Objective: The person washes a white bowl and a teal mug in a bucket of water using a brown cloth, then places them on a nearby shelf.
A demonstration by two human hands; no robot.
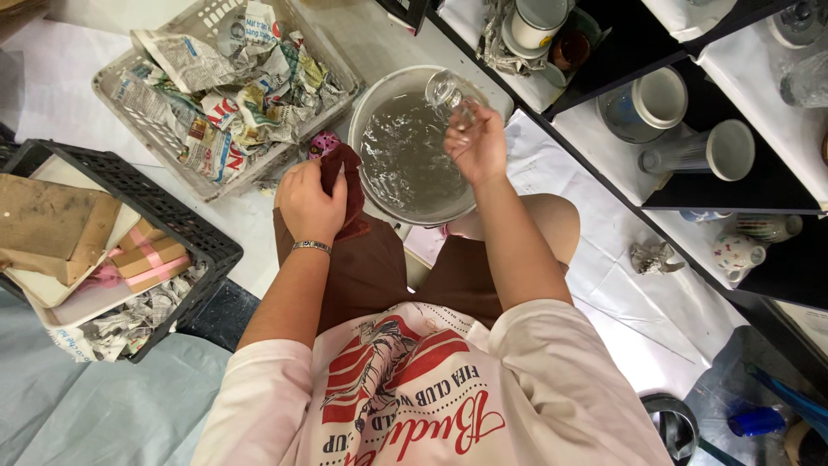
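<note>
Clear drinking glass (448, 91) held tilted above the round metal basin of water (379, 95).

The right hand (477, 145) pinches the glass by its base, over the water; the left hand (309, 200) is closed around a dark red cloth (347, 185) at the basin's near rim. Wet fingers could let the glass slip and crack against the rim. A white plastic basket of crumpled newspaper (226, 86) sits beyond the left hand.
</note>
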